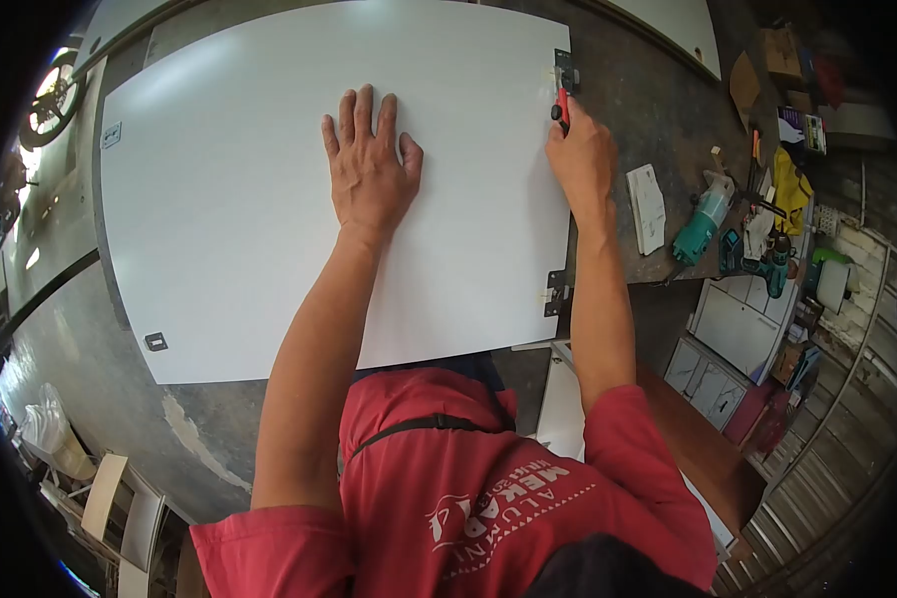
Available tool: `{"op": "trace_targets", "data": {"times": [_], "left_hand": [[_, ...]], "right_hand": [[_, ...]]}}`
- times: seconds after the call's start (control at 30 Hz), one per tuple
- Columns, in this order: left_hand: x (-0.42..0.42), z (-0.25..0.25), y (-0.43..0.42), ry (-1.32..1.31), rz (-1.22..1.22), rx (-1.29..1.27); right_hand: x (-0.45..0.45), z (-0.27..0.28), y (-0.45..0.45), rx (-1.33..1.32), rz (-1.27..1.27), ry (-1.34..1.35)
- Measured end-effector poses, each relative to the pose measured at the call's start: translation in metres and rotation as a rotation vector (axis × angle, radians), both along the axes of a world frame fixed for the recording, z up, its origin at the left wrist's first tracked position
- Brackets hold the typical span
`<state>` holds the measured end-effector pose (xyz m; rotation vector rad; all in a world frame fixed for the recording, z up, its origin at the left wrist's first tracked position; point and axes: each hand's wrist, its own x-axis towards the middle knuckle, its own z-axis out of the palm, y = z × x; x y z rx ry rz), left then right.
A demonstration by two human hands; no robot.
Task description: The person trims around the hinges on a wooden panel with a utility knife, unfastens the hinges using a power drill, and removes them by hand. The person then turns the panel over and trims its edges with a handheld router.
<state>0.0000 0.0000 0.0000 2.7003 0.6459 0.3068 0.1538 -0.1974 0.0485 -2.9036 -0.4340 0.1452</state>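
Note:
A large white panel (249, 229) lies flat in front of me. My left hand (371, 169) rests palm down on its middle, fingers spread, holding nothing. At the panel's right edge my right hand (583, 154) is closed around a red utility knife (564, 100) with a black knob. The knife's tip points at the upper dark metal hinge (564, 68); whether it touches is too small to tell. A second dark hinge (556, 294) sits lower on the same edge. Small fittings, one light (112, 135) and one dark (155, 342), are on the left side.
Right of the panel, the dark worktop (638, 125) holds a white block (646, 209), a teal power tool (706, 221) and a cordless drill (767, 261). A yellow cloth (792, 189) lies beyond them. White cabinets (733, 334) stand at lower right, wooden pieces (105, 498) at lower left.

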Motion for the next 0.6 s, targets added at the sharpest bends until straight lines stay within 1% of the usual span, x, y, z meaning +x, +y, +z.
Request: {"op": "trace_targets", "data": {"times": [0.2,0.27,0.4,0.47,0.5,0.57,0.6], "left_hand": [[-0.001,0.002,0.0,-0.028,-0.002,0.018],[-0.001,0.002,0.002,-0.028,0.001,0.009],[0.0,0.001,0.001,-0.04,0.004,0.002],[-0.001,0.002,0.001,-0.046,0.003,-0.002],[-0.001,0.002,0.001,-0.044,-0.002,-0.003],[-0.001,0.003,0.0,-0.035,-0.003,0.003],[-0.001,0.002,-0.001,-0.038,-0.01,0.003]], "right_hand": [[0.004,0.004,0.006,-0.073,0.016,0.014],[0.006,0.003,0.005,-0.092,0.012,0.07],[-0.004,0.008,0.002,-0.091,0.018,0.028],[-0.013,0.012,-0.002,0.222,-0.143,-0.085],[-0.01,0.005,-0.008,0.22,-0.148,-0.084],[0.003,-0.018,-0.021,0.43,-0.209,-0.114],[0.008,-0.019,-0.022,0.43,-0.215,-0.119]]}}
